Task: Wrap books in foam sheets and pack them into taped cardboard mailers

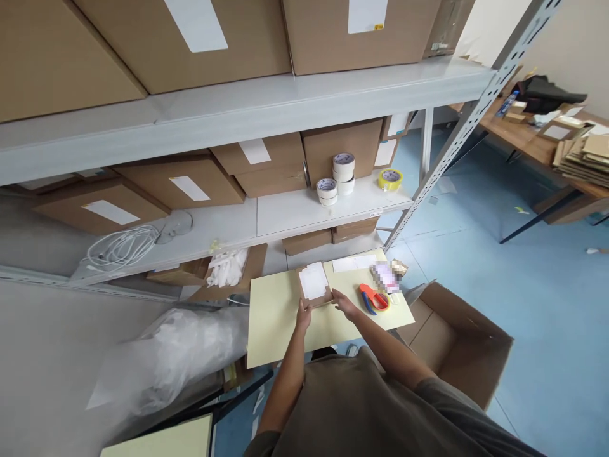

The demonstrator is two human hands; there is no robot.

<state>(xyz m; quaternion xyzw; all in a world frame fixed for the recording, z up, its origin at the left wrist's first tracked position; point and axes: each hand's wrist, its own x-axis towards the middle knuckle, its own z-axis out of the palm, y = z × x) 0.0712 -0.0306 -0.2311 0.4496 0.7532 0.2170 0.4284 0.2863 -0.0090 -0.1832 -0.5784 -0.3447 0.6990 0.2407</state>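
Note:
A small flat cardboard box (325, 303) with a white label (313, 280) on top lies on the pale yellow tabletop (273, 317). At its near left corner, my left hand (303, 315) grips the edge with closed fingers. My right hand (344, 304) is by the near right corner, fingers stretched out; whether they touch the box is hard to make out. Right of that hand sits a red and blue tape dispenser (373, 299) with a roll of tape. Behind the box is a white sheet of paper (354, 263).
A large open carton (457, 336) stands right of the table. Metal shelving (285, 219) rises in front, bearing cartons, white tape rolls (343, 168), a yellow tape roll (390, 179) and a coiled white cable (124, 247). Clear plastic wrap (185, 349) bulges at the left.

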